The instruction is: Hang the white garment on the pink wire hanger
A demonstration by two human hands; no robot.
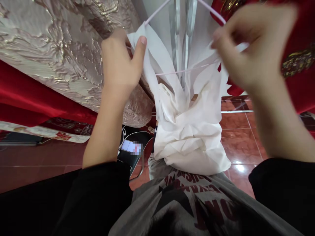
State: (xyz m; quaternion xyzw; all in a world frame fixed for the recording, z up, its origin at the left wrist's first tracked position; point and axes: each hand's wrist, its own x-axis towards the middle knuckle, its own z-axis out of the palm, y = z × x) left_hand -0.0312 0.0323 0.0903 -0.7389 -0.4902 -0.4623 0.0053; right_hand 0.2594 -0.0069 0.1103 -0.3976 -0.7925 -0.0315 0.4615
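A sleeveless-looking white garment [189,141] hangs in front of me from a thin pale pink clothes hanger [211,10], its lower part bunched into folds near my lap. My left hand [120,62] is closed around the garment's left strap at that end of the hanger, thumb pressed on the cloth. At the opposite shoulder my right hand [256,49] is closed in a pinch by the right strap and hanger end. Motion blurs this hand, and its fingertips partly hide the cloth. The hanger's lower bar runs across between the straps.
Embossed beige-gold fabric [61,49] hangs on the left, with red cloth [36,95] beneath it. More red cloth with gold trim [299,62] hangs at right. A lit phone [126,146] and white cables lie on a black seat [126,165]. Below are reddish floor tiles [236,142].
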